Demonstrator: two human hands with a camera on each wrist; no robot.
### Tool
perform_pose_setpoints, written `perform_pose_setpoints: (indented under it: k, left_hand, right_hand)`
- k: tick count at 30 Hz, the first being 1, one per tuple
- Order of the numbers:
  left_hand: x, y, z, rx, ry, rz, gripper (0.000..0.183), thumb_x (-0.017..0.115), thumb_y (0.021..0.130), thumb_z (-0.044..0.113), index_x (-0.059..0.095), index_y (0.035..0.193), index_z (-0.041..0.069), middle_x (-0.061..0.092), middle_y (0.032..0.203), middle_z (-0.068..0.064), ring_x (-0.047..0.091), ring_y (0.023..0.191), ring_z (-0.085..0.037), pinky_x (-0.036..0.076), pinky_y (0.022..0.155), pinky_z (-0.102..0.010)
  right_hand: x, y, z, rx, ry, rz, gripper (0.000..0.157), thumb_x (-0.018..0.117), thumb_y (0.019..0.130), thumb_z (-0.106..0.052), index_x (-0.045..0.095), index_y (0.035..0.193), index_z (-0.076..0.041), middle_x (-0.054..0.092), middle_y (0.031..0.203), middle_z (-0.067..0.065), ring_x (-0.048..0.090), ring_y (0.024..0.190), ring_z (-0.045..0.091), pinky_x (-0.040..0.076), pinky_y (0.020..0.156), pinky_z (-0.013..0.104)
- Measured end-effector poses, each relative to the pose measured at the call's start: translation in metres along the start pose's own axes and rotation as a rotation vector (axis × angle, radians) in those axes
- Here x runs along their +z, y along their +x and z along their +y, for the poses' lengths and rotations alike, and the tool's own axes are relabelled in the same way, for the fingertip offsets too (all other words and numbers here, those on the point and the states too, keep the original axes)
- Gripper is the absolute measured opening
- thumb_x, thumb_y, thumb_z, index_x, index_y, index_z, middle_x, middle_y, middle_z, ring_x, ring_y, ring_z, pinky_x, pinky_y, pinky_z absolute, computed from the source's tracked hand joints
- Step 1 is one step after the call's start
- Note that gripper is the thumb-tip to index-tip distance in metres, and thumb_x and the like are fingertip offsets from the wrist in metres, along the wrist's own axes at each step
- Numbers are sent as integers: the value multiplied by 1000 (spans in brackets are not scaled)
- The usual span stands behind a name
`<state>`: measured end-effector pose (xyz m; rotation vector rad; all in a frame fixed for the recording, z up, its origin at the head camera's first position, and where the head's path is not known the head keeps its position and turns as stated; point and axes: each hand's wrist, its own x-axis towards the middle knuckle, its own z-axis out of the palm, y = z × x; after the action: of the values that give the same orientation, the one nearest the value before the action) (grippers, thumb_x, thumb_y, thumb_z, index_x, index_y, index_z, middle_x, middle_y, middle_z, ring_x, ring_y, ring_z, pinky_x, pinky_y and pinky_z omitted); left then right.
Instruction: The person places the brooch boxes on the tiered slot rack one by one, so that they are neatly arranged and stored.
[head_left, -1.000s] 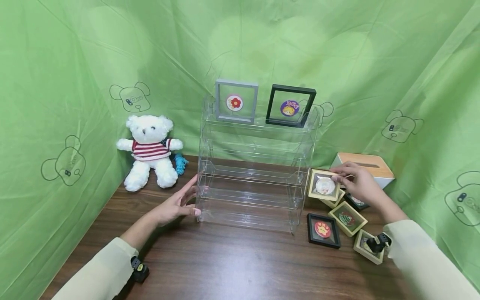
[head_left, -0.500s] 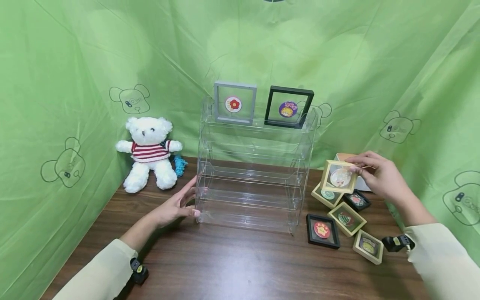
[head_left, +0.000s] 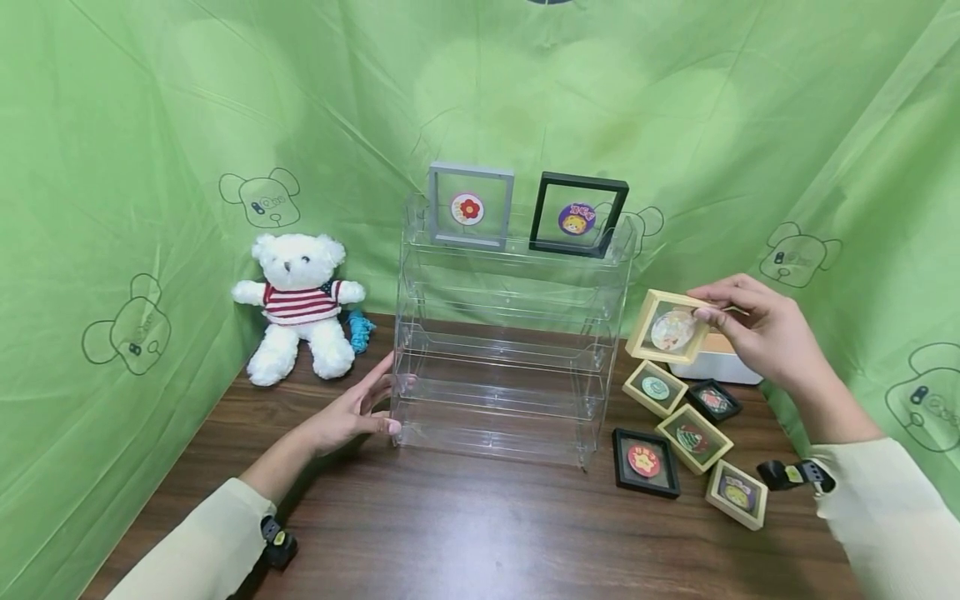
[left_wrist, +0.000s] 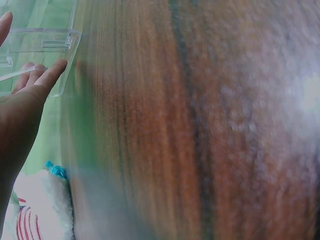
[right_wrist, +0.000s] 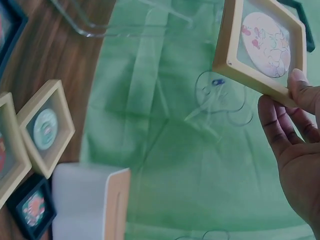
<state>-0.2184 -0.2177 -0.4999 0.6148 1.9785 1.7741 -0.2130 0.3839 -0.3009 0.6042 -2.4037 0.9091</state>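
Left hand (head_left: 352,410), fingers straight, rests against the clear rack's (head_left: 510,358) lower left corner on the table (head_left: 465,533). Right hand (head_left: 757,329) pinches a wooden frame (head_left: 670,327), lifted above the frames (head_left: 690,437) right of the rack.

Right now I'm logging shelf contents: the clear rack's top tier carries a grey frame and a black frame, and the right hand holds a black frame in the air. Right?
One detail is off: the frame in the right hand is a light wooden frame, not black, as the head view shows. The clear rack does carry the grey frame and the black frame on its top tier.
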Motion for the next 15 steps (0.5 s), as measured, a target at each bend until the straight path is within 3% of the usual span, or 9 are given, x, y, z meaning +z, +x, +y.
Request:
perform_pose_setpoints:
  k: [7, 15]
  left_hand:
    - [1, 0, 0, 0, -12, -3, 119, 80, 101, 8, -7, 179, 31, 6, 181, -33, 5, 168, -59, 21, 131, -77]
    - [0, 0, 1, -18, -19, -5, 119, 80, 101, 8, -6, 179, 35, 7, 182, -31, 4, 169, -58, 22, 130, -76]
  right_hand:
    - [6, 15, -27, -46, 25, 21, 35, 80, 92, 14, 83, 123, -2, 70, 110, -13, 67, 91, -2, 57, 79, 4]
    - [19, 34, -55, -39, 94, 49, 30, 80, 94, 11, 83, 122, -1, 70, 109, -9, 69, 97, 1, 60, 89, 10]
